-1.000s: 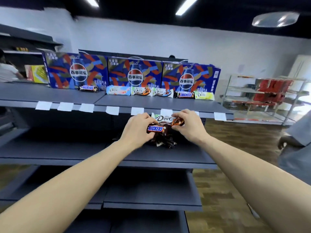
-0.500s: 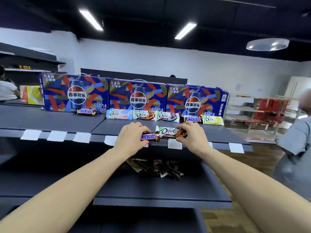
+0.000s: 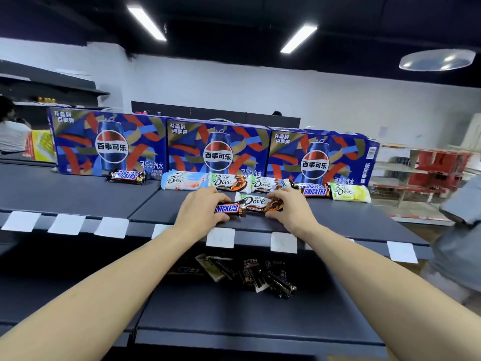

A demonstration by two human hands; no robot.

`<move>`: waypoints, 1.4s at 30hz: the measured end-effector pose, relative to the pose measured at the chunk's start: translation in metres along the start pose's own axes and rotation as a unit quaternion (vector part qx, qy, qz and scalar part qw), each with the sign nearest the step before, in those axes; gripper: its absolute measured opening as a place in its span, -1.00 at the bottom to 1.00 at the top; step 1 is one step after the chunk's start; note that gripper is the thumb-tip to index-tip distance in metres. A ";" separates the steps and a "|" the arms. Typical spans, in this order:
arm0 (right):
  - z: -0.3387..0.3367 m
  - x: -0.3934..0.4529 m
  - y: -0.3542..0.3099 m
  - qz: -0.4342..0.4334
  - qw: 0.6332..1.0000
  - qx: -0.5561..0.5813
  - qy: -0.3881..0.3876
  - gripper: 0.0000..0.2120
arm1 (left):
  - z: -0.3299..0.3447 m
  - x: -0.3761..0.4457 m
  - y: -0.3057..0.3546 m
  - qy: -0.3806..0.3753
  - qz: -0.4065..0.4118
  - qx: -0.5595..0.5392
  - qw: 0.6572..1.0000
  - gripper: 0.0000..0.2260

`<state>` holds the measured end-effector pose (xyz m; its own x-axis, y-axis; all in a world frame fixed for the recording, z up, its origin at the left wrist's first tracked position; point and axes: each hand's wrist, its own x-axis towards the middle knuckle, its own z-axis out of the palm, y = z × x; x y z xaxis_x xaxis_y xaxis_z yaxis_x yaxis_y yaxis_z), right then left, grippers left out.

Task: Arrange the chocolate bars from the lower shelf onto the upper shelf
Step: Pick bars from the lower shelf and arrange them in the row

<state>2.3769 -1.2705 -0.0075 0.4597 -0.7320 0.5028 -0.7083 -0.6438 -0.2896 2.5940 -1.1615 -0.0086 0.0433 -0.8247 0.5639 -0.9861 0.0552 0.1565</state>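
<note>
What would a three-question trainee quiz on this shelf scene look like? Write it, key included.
1. True or false: the left hand holds a brown Snickers bar.
2. Which brand is the white-and-brown wrapped bar in the right hand: A Dove, B Mars, C Twix?
3. Fill in: the pile of dark-wrapped bars lies on the ____ shelf.

Key: 1 true; 2 A; 3 lower.
</note>
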 end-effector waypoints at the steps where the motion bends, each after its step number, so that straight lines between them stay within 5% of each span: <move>1: 0.004 0.007 0.001 -0.006 1.000 0.004 -0.005 -0.56 | 0.002 0.004 -0.002 -0.004 -0.003 0.008 1.000 -0.63; 24: 0.093 0.121 -0.014 -0.027 1.000 -0.004 0.011 -0.65 | 0.029 0.079 -0.097 -0.007 -0.011 0.050 0.999 -0.68; 42: 0.099 0.117 -0.039 0.006 0.999 -0.042 0.034 -0.60 | 0.031 0.088 -0.139 -0.030 -0.014 -0.001 0.999 -0.66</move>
<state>2.5112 -1.3530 -0.0186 0.4166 -0.7207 0.5542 -0.7570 -0.6125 -0.2274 2.7296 -1.2590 -0.0063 0.0613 -0.8582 0.5097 -0.9844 0.0325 0.1731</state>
